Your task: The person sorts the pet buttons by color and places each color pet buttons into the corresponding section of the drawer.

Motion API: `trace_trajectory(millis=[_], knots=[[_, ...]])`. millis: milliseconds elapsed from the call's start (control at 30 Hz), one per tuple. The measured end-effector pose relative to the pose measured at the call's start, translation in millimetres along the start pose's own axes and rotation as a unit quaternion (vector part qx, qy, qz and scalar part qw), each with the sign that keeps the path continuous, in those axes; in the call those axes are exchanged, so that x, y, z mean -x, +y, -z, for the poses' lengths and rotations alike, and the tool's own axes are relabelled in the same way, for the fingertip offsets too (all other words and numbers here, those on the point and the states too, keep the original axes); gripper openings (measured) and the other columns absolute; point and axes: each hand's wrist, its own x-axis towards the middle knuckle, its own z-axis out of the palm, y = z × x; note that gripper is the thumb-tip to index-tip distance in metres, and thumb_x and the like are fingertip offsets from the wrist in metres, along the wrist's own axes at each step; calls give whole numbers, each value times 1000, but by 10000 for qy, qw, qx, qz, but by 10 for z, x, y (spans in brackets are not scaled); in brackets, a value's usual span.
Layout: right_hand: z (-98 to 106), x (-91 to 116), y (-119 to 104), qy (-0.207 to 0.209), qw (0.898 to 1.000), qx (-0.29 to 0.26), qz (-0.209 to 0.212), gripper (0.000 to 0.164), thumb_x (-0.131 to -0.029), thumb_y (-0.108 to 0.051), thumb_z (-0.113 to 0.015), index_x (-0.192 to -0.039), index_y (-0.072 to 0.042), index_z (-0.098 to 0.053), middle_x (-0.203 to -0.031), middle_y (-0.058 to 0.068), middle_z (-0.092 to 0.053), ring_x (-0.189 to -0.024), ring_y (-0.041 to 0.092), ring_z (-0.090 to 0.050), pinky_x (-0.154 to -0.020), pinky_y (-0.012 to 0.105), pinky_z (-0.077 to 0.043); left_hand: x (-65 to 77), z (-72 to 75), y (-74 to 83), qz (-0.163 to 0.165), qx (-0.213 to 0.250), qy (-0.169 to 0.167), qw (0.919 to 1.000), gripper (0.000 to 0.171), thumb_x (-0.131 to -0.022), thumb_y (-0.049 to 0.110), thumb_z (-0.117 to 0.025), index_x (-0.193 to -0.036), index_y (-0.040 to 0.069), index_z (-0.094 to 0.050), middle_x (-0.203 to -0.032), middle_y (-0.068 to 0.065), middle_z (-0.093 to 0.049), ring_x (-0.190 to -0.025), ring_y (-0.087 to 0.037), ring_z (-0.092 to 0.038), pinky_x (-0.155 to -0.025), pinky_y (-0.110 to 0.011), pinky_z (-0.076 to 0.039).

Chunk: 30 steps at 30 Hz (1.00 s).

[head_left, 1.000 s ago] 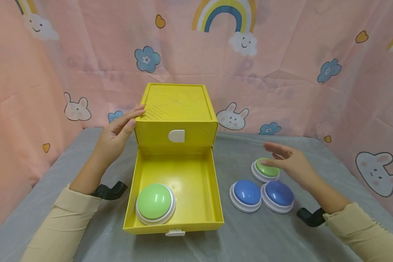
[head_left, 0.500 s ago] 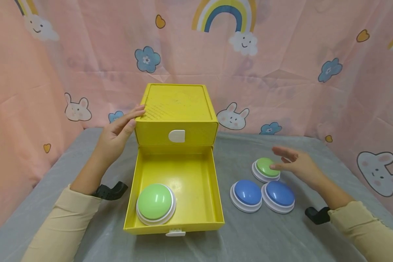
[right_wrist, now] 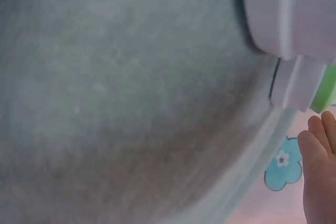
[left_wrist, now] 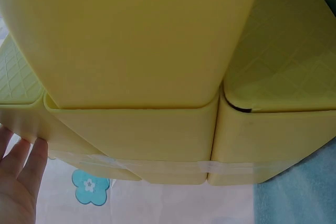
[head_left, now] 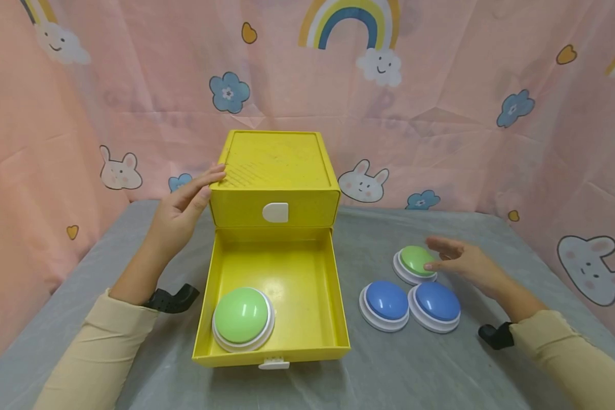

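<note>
In the head view my left hand [head_left: 176, 213] rests with extended fingers on the left top edge of a yellow drawer box [head_left: 282, 162]. Its lower drawer [head_left: 302, 285] is pulled out, and a green push button [head_left: 242, 316] with a white base lies in the front left corner. At the right, my right hand [head_left: 463, 262] hovers beside a second green push button [head_left: 414, 259], fingers loosely extended and thumb overlapping its right edge. The right wrist view shows those fingers [right_wrist: 317, 129] just by the green dome [right_wrist: 324, 90]. Two blue push buttons [head_left: 388, 300] lie in front.
The upper drawer [head_left: 246, 208] is closed, with a white latch [head_left: 275, 212]. A grey cloth [head_left: 389, 376] covers the table. Pink patterned fabric [head_left: 287, 97] hangs behind and along both sides. Clear tape [left_wrist: 173, 165] runs along the box side in the left wrist view.
My right hand has shifted right, from over the green push button to its right side, and dropped slightly. The left hand, the box and the buttons stay where they were.
</note>
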Motion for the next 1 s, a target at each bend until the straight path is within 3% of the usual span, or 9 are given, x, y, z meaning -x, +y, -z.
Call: trace_trajectory(millis=[667,1000], knots=[[-88,-120,88,-184,9996,166,-142,94,-83,-32,-81,-156,-2,-29,-160,27,-27,-144,57,-22,-112,72,-26,2,1,2,70,62,-24,10000,38,-108,18,-42,-141,8,-56,-155,2,-47,-151,-13,-31,-112,-12,-37],[-78,-87,-59,188,9988,429,-174,91,-82,-41,-80,-154,-7,-35,-158,27,-31,-144,55,-25,-111,71,-31,2,6,8,67,-19,-25,10000,37,-108,18,-43,-140,9,-57,-155,-1,-46,-150,-12,-33,-111,-11,-37]])
